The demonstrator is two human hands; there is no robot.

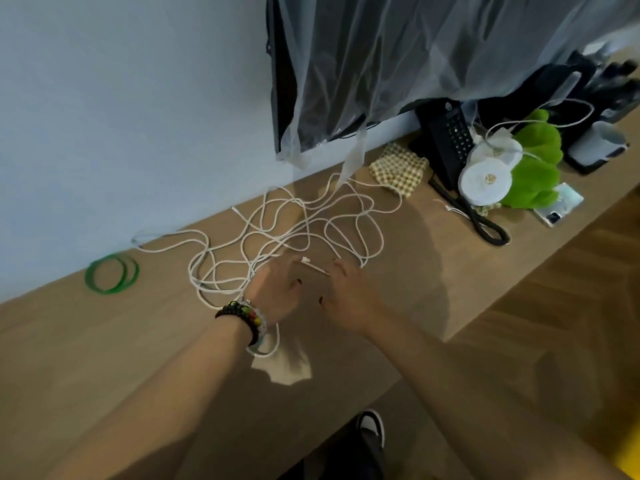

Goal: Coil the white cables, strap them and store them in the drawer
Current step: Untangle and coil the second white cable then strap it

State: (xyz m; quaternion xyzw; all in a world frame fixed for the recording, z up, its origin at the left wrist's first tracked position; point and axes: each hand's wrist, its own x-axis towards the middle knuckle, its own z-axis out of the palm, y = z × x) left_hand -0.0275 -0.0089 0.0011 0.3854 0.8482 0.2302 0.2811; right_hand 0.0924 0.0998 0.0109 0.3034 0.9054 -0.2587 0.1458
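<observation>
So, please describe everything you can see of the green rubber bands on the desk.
The green rubber bands are thin rings, apparently two or three, overlapping in a loose stack. They lie flat on the wooden desk, close to the wall, left of the tangled white cables. Nothing touches them; both hands are away at the cables.

You see a dim, bluish, soft-focus view; arm shadows fall on the surface (104, 341), and wide-angle distortion bends its edges.
</observation>
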